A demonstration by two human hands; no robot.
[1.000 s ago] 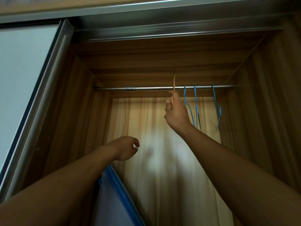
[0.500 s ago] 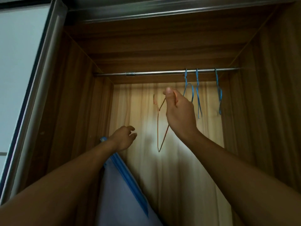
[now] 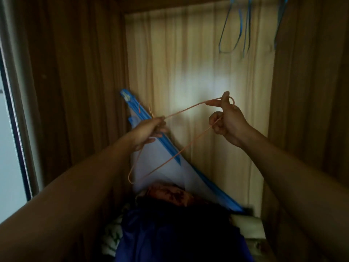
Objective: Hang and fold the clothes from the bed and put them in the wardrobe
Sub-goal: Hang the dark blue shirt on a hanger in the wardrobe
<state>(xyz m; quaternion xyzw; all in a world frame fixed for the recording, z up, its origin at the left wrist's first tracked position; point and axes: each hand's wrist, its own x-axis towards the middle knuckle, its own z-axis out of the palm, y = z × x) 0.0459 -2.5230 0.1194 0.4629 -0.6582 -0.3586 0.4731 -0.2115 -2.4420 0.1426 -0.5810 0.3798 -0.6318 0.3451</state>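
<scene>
Inside the wooden wardrobe both my hands hold a thin orange wire hanger at chest height. My left hand pinches it at its neck, just below the hook, which points up-left. My right hand grips one end of the hanger, thumb up and fingers curled round the wire. The other end hangs down toward the lower left. Several blue hangers dangle at the top right; the rail itself is out of view.
A white panel with a blue frame leans against the wardrobe's left back corner. Below it lie a pile of dark blue cloth and a reddish patterned fabric. A sliding door frame runs along the left edge.
The orange hanger came off the rail and down. My left hand has taken hold of its neck; my right hand shifted to one end. The view tilted downward, so the rail left the frame.
</scene>
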